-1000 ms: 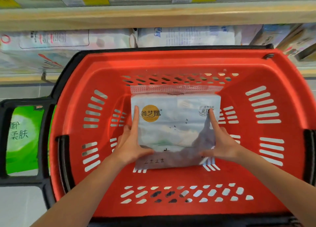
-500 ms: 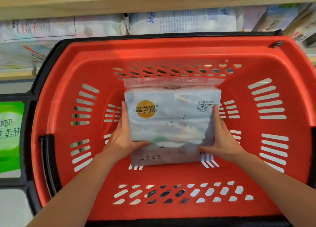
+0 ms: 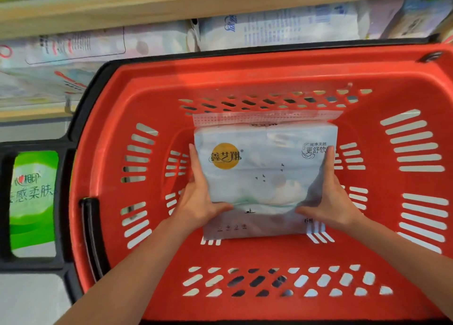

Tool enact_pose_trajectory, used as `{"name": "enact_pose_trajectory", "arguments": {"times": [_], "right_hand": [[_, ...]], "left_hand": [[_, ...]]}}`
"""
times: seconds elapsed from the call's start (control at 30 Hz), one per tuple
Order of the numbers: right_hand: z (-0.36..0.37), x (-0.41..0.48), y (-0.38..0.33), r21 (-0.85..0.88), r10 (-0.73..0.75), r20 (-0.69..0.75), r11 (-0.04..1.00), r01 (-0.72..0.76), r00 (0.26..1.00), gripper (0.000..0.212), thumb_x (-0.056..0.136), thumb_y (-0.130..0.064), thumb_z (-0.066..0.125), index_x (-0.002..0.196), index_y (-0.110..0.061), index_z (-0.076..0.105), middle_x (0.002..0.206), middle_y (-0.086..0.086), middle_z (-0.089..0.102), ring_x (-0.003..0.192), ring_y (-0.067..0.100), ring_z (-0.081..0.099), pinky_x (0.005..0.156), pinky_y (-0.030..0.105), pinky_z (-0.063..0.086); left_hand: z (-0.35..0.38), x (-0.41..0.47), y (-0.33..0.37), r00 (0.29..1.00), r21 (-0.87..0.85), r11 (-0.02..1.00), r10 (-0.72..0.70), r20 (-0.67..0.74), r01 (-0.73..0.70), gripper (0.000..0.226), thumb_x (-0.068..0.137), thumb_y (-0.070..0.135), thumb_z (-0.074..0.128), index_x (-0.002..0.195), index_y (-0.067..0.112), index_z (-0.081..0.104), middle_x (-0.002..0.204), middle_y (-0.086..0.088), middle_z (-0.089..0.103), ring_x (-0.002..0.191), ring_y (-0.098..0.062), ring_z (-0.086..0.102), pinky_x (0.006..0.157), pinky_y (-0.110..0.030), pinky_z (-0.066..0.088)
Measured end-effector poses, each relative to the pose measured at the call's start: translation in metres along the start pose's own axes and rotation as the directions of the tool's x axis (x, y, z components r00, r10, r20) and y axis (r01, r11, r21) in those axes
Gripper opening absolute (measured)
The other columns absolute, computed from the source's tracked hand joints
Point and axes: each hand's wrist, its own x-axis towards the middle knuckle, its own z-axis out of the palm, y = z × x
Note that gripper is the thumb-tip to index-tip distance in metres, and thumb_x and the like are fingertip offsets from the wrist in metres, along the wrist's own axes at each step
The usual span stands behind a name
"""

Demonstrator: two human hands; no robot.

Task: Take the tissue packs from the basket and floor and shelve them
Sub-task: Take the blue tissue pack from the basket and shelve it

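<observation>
The grip is two-handed and clamped on the tissue pack: the left hand lies flat along the pack's left edge with fingers straight toward the basket's far wall and the thumb hooked over the printed face near the lower corner, and the right hand mirrors it on the right edge, thumb likewise pressed onto the face. The pack sits between the palms over the middle of the red basket, inside its walls; whether its underside touches the basket's bottom cannot be told. Its printed face turns up toward the camera, the round yellow logo at the upper left and the lettering reading upright, so its top, with the crimped clear seal flap, points at the basket's far wall and its bottom edge at the near wall. It looks somewhat wider than tall, with the long axis running side to side across the basket. Left of the basket, seen through its black handle frame, a green tissue pack lies on the floor. Beyond the basket's far rim, pale packs lie on a shelf under a wooden shelf board.
</observation>
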Motion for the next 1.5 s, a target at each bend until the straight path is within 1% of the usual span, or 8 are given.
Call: {"name": "enact_pose_trajectory", "arguments": {"times": [0.27, 0.37, 0.47, 0.57, 0.73, 1.1, 1.3, 1.5], "right_hand": [[-0.017, 0.002, -0.011, -0.017, -0.014, 0.098, 1.0, 0.016, 0.995, 0.135, 0.061, -0.001, 0.078, 0.127, -0.03, -0.036, 0.136, 0.044, 0.024, 0.121, 0.053, 0.037, 0.093, 0.051, 0.04], [-0.016, -0.002, -0.009, -0.021, 0.013, 0.119, 1.0, -0.01, 0.993, 0.134, 0.061, -0.005, 0.078, 0.129, -0.032, -0.035, 0.146, 0.032, 0.021, 0.12, 0.045, 0.044, 0.09, 0.048, 0.046], [-0.012, -0.005, -0.004, 0.013, 0.006, 0.095, 1.0, -0.007, 0.995, 0.136, 0.061, -0.011, 0.081, 0.129, -0.037, -0.033, 0.153, 0.006, 0.011, 0.129, 0.037, 0.038, 0.095, 0.037, 0.042], [-0.013, -0.005, -0.002, 0.058, -0.005, 0.096, 0.998, -0.001, 0.995, 0.135, 0.061, -0.01, 0.081, 0.131, -0.037, -0.031, 0.141, -0.017, 0.001, 0.138, 0.029, 0.025, 0.098, 0.027, 0.032], [-0.01, -0.007, 0.003, 0.038, 0.029, 0.085, 0.999, -0.032, 0.996, 0.135, 0.061, -0.008, 0.079, 0.133, -0.035, -0.032, 0.149, 0.022, 0.021, 0.131, 0.035, 0.035, 0.094, 0.031, 0.039], [-0.031, -0.004, -0.021, -0.01, 0.11, 0.195, 0.994, -0.11, 0.975, 0.143, 0.057, -0.017, 0.086, 0.13, -0.034, -0.037, 0.143, 0.03, 0.031, 0.102, 0.037, 0.06, 0.084, 0.04, 0.05], [-0.042, -0.012, -0.031, 0.041, 0.182, 0.275, 0.979, -0.2, 0.944, 0.14, 0.061, -0.018, 0.085, 0.136, -0.026, -0.033, 0.156, 0.003, -0.002, 0.135, 0.026, 0.035, 0.089, 0.019, 0.031], [-0.047, -0.024, -0.033, 0.122, 0.195, 0.283, 0.964, -0.237, 0.939, 0.139, 0.059, -0.011, 0.085, 0.14, -0.026, -0.027, 0.137, -0.019, 0.0, 0.122, 0.005, 0.024, 0.089, 0.017, 0.027]], "left_hand": [[-0.014, -0.005, 0.004, 0.998, -0.022, 0.998, -0.065, 0.024, 0.066, 0.134, 0.058, 0.039, 0.08, 0.129, 0.05, -0.033, 0.138, -0.004, 0.05, 0.122, -0.036, 0.05, 0.1, -0.04, 0.041], [-0.011, 0.002, -0.003, 0.991, -0.109, 0.985, -0.132, 0.016, 0.133, 0.12, 0.046, 0.06, 0.077, 0.144, 0.043, 0.01, 0.132, 0.01, 0.055, 0.123, -0.022, 0.052, 0.101, -0.042, 0.042], [-0.003, 0.006, -0.007, 0.977, -0.317, 0.925, -0.191, 0.089, 0.21, 0.085, 0.048, 0.068, 0.07, 0.124, 0.034, 0.052, 0.113, 0.019, 0.065, 0.109, -0.002, 0.059, 0.102, -0.039, 0.044], [0.012, 0.008, -0.011, 0.933, -0.532, 0.768, -0.322, 0.161, 0.356, 0.108, 0.045, 0.087, 0.058, 0.138, 0.033, 0.04, 0.139, 0.012, 0.049, 0.13, -0.009, 0.043, 0.113, -0.042, 0.029], [0.034, 0.011, -0.015, 0.909, -0.706, 0.624, -0.411, 0.068, 0.335, 0.11, 0.04, 0.091, 0.056, 0.133, 0.032, 0.048, 0.136, 0.005, 0.054, 0.127, -0.017, 0.048, 0.111, -0.044, 0.033], [0.014, 0.0, 0.014, 0.865, -0.492, 0.749, -0.501, 0.018, 0.444, 0.091, 0.075, 0.078, 0.034, 0.145, 0.02, 0.028, 0.154, -0.006, 0.027, 0.142, -0.026, 0.022, 0.115, -0.04, 0.017], [-0.007, -0.012, 0.028, 0.872, -0.294, 0.829, -0.488, 0.035, 0.476, 0.105, 0.063, 0.091, 0.027, 0.143, 0.023, 0.034, 0.15, -0.008, 0.035, 0.139, -0.03, 0.029, 0.115, -0.041, 0.021], [-0.025, -0.02, 0.029, 0.932, -0.279, 0.891, -0.322, 0.166, 0.358, 0.11, 0.046, 0.096, 0.046, 0.139, 0.04, 0.031, 0.142, 0.013, 0.045, 0.134, -0.017, 0.039, 0.113, -0.042, 0.028]]}}
